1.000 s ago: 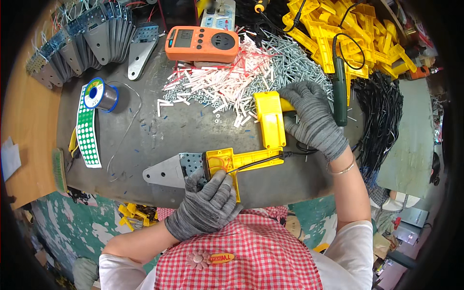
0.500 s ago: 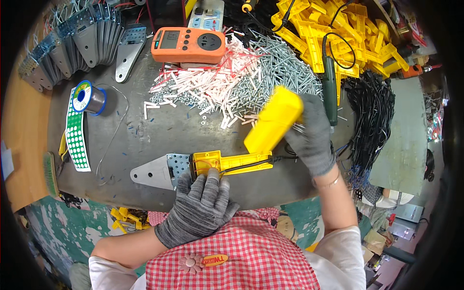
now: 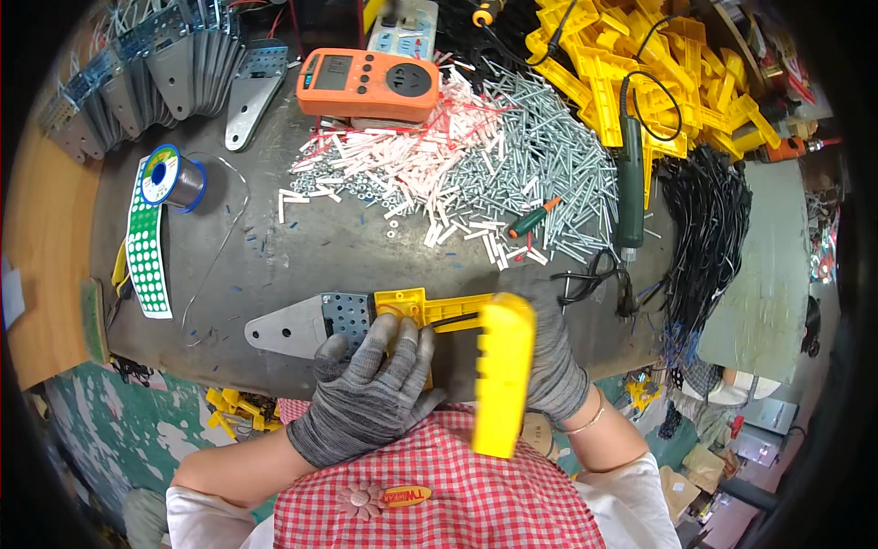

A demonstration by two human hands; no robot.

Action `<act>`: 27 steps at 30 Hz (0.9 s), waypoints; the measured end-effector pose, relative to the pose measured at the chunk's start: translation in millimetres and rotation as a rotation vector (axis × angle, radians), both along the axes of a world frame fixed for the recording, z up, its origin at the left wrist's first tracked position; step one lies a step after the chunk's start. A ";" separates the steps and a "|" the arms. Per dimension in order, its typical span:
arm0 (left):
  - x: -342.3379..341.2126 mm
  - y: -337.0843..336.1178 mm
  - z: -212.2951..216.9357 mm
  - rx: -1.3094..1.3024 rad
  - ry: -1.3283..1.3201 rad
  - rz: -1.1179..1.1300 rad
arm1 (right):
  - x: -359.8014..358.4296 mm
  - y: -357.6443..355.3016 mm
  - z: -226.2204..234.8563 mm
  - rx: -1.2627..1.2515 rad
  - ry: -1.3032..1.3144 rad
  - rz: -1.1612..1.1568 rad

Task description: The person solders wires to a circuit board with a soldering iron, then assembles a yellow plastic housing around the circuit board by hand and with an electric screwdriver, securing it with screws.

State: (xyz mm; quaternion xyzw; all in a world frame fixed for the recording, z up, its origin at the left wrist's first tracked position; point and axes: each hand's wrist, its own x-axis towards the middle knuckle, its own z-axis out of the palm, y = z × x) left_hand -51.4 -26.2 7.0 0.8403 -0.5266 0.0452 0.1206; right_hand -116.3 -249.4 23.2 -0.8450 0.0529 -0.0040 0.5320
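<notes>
A pointed grey metal plate (image 3: 285, 328) with a perforated bracket (image 3: 347, 317) lies on the bench, joined to a yellow plastic handle half (image 3: 455, 308). A black cable runs along inside this half. My left hand (image 3: 366, 398), in a grey glove, holds the handle half down by its near edge, fingertips over the wires beside the bracket. My right hand (image 3: 553, 357), also gloved, grips a second yellow handle shell (image 3: 503, 380). That shell is upended near the bench's front edge, its notched edge to the left, apart from the lower half. The right fingers are partly hidden behind it.
Behind lie piled screws (image 3: 549, 137), white sleeves (image 3: 393, 156), a green-handled screwdriver (image 3: 534, 220) and an orange meter (image 3: 368, 85). A solder spool (image 3: 178, 178) stands left. Yellow shells (image 3: 658, 73), a dark green tool (image 3: 631, 183) and black cables (image 3: 704, 220) occupy the right.
My right hand has brought the yellow shell down and toward me, turning it more upright. The screwdriver on the screws has come into sight. My left hand stays on the lower half.
</notes>
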 end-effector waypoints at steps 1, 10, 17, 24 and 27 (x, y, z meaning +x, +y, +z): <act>4.2 7.7 -0.3 0.002 0.008 -0.048 | 19.4 6.3 18.4 -0.226 -0.094 0.110; 73.6 14.8 20.6 -0.394 0.411 0.016 | 32.9 6.7 13.9 -0.439 0.057 0.208; 88.3 9.7 0.2 -0.252 0.719 -0.016 | 50.0 -14.1 15.3 -0.483 0.267 0.328; 79.6 -14.3 33.5 -0.090 0.598 0.018 | 39.9 -6.8 1.1 -0.781 0.177 0.312; 57.7 -51.0 74.6 -0.337 0.286 -0.140 | 41.5 -9.6 8.9 -0.794 0.409 0.370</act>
